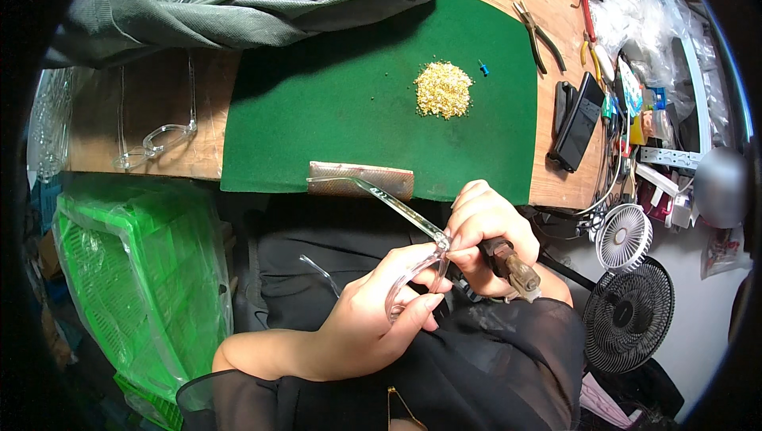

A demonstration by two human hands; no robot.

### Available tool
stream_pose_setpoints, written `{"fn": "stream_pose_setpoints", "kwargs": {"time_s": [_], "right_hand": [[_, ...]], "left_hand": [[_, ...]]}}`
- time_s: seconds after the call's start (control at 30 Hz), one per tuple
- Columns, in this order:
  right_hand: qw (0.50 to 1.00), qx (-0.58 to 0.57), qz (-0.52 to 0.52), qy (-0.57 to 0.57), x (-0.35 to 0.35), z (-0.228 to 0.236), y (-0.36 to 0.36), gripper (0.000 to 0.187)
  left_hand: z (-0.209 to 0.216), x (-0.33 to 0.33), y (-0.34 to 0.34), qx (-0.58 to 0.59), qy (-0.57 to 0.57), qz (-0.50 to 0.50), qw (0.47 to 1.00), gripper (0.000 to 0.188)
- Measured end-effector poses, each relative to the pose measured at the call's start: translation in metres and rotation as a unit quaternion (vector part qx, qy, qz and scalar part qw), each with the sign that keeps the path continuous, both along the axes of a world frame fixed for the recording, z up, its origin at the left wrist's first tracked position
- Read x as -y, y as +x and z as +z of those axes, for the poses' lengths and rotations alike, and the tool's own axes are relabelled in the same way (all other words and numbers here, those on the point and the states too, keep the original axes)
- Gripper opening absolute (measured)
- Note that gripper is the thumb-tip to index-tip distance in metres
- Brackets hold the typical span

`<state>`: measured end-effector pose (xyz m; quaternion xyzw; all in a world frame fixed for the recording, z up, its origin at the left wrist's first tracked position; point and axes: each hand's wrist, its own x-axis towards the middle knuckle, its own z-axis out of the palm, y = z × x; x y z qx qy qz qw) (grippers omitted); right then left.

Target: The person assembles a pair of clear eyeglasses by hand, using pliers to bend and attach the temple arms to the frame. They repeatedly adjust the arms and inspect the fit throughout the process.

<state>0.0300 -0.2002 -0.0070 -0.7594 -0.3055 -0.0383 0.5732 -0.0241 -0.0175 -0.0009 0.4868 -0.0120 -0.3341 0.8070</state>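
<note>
In front of my lap, my left hand (361, 312) grips a clear plastic eyeglass frame (406, 211) by its rim, fingers and thumb wrapped round it. One temple points up and left toward the mat; the tip of the other shows left of my wrist. At the hinge, my right hand (494, 221) pinches close to the frame with thumb and forefinger. A worn, brownish hand tool (520, 276) lies in that hand, its thick end sticking out past the palm; its working tip is hidden. Whether the tool touches the hinge I cannot tell.
A green mat (317, 113) bears a pile of tiny gold-coloured pieces (443, 90) and a small blue item (483, 69). Pliers (540, 38) and a black phone (578, 121) lie right. More clear frames (168, 137) sit left, above a green crate (143, 272). Fans (629, 314) stand right.
</note>
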Motion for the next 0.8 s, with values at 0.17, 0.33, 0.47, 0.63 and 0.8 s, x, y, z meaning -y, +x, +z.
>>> {"fn": "stream_pose_setpoints", "kwargs": {"time_s": [0.17,0.33,0.47,0.63,0.8], "right_hand": [[0.999,0.027,-0.020,0.040,-0.0022,-0.0093,-0.0042,0.012],[0.999,0.030,-0.001,0.036,0.0015,-0.0106,-0.0021,0.014],[0.999,0.025,-0.004,0.040,0.0007,-0.0089,-0.0018,0.014],[0.999,0.036,0.005,0.037,-0.0004,-0.0084,0.0021,0.013],[0.999,0.015,0.015,0.036,0.0015,-0.0090,0.0006,0.016]], "left_hand": [[-0.0014,-0.0012,-0.0007,-0.004,-0.019,-0.003,1.000,0.044],[0.0008,-0.0040,0.0023,-0.025,-0.041,-0.019,0.999,0.043],[-0.0009,-0.0054,0.0028,-0.019,-0.065,-0.019,0.998,0.044],[-0.0008,-0.0066,0.0026,0.032,-0.009,-0.020,0.999,0.045],[0.0006,-0.0083,0.0065,0.013,-0.022,-0.036,0.999,0.044]]}}
